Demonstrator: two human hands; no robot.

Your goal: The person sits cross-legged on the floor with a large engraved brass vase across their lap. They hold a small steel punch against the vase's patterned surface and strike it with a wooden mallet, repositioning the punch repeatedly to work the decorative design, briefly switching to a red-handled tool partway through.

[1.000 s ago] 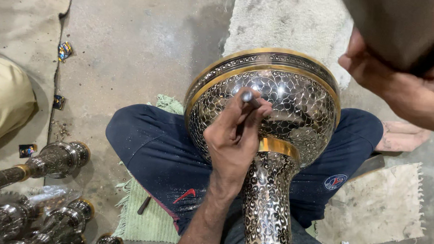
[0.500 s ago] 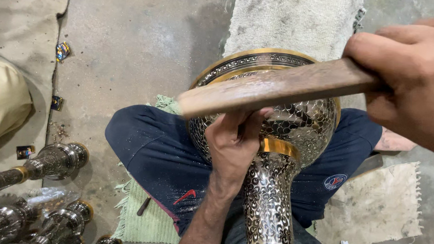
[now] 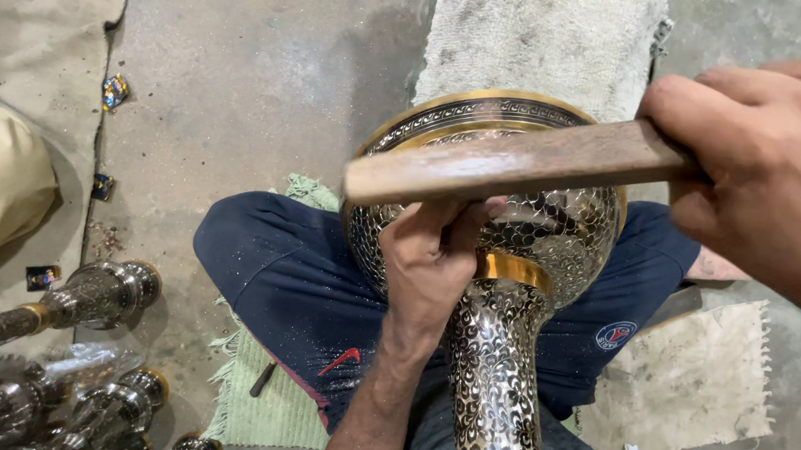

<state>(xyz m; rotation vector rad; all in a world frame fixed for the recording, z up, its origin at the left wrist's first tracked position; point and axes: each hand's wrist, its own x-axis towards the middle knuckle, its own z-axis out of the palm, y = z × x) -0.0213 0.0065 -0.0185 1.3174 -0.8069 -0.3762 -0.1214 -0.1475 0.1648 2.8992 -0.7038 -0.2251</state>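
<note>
Mid-engraving: mallet poised just above left hand on vase.
Pattern already covering bowl and neck; remaining bare spots impossible to judge. Right hand clamped round mallet handle; left fingers bunched together, presumably on a chisel, hidden under mallet. Vase across lap, foot cut off below.

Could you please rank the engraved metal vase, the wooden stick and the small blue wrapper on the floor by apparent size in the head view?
1. engraved metal vase
2. wooden stick, though it is nearer the camera
3. small blue wrapper
</note>
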